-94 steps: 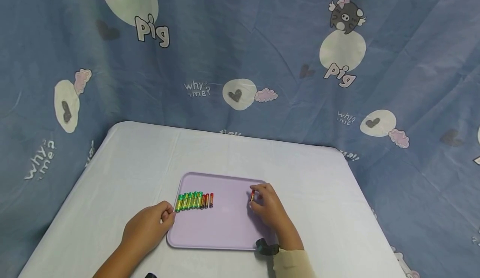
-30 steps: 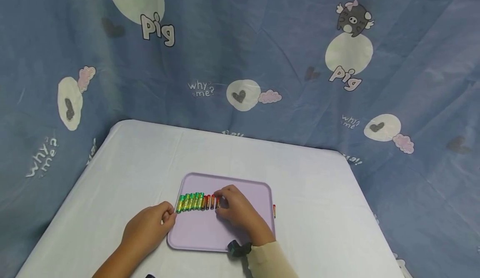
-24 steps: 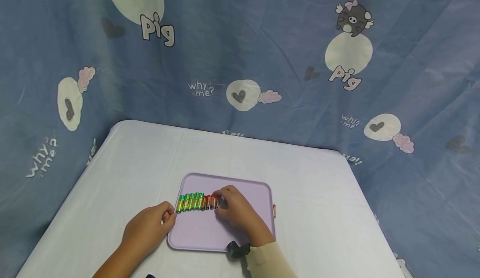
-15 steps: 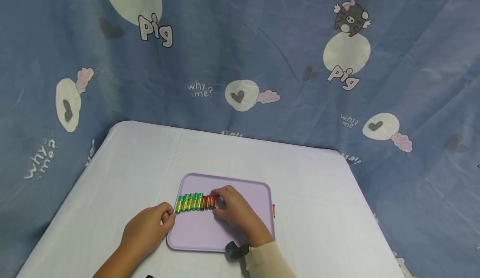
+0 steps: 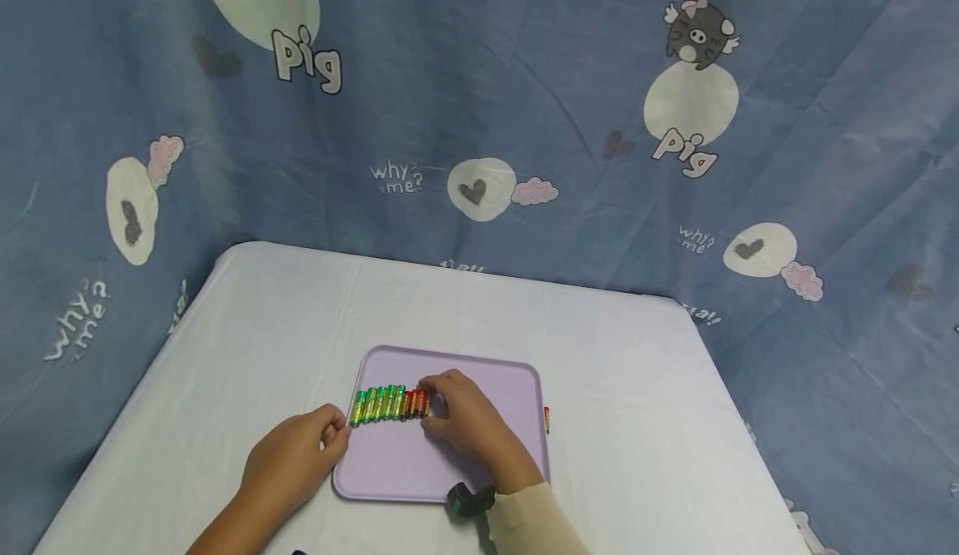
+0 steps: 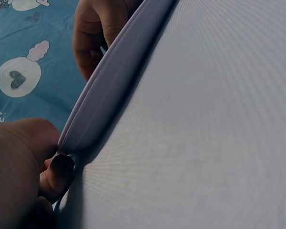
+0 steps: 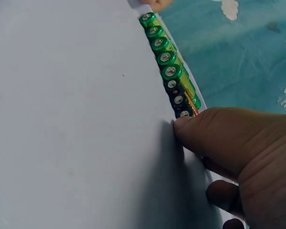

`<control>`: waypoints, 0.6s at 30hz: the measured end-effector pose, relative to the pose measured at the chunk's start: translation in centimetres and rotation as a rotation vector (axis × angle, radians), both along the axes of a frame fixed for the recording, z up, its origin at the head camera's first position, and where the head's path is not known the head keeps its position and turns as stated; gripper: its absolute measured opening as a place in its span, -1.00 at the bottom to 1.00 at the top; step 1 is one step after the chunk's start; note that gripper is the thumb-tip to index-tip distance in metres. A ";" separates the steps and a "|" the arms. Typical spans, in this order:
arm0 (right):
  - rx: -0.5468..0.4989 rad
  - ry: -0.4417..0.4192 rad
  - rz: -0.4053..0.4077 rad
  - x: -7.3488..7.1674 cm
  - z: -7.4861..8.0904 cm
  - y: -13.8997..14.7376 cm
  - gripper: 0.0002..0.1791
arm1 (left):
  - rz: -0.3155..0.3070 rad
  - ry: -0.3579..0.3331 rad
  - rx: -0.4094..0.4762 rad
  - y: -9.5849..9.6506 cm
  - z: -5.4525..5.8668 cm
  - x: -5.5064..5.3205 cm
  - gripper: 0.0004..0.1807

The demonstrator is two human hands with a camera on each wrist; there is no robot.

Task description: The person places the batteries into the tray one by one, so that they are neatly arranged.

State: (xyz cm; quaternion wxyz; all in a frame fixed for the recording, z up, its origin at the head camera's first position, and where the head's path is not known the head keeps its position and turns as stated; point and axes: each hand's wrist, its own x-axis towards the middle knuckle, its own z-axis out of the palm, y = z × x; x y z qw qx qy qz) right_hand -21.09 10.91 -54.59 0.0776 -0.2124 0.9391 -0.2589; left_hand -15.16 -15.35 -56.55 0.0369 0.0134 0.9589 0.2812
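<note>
A row of green-and-gold batteries (image 5: 378, 403) lies side by side on a lilac tray (image 5: 419, 476), followed on the right by smaller red-and-black batteries (image 5: 413, 403). My right hand (image 5: 468, 422) pinches the last red-and-black battery (image 5: 427, 403) by its two ends, thumb at the near end, close against the row. In the right wrist view, the thumb (image 7: 205, 126) covers part of that end of the row. My left hand (image 5: 292, 455) grips the tray's left rim; the left wrist view has its thumb and finger at the tray edge (image 6: 107, 90).
One more red battery (image 5: 547, 420) lies just outside the tray's right rim, on the white tablecloth (image 5: 637, 422). A blue printed curtain (image 5: 449, 81) hangs behind the table. A small dark object (image 5: 300, 552) shows at the bottom edge.
My right hand has carried a red battery left from the tray's right side to the row, then slid it against the others, closing the gaps. The left hand stays put.
</note>
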 end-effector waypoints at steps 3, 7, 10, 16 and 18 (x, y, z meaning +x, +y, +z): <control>0.009 0.005 -0.001 0.0 -0.1 -0.1 -0.42 | 0.000 -0.001 -0.001 -0.1 0.0 0.0 -0.88; 0.013 0.006 -0.001 0.0 -0.1 0.0 -0.41 | 0.001 0.004 -0.003 0.0 0.0 0.1 -0.89; 0.020 0.009 0.002 0.0 -0.2 0.0 -0.40 | -0.001 0.009 -0.002 0.0 0.0 0.1 -0.89; 0.018 0.007 0.003 -0.1 -0.3 0.1 -0.38 | -0.001 0.011 0.001 -0.1 -0.2 0.0 -0.90; 0.014 0.000 -0.001 -0.1 -0.4 0.2 -0.37 | 0.000 0.010 0.002 -0.1 -0.1 0.0 -0.90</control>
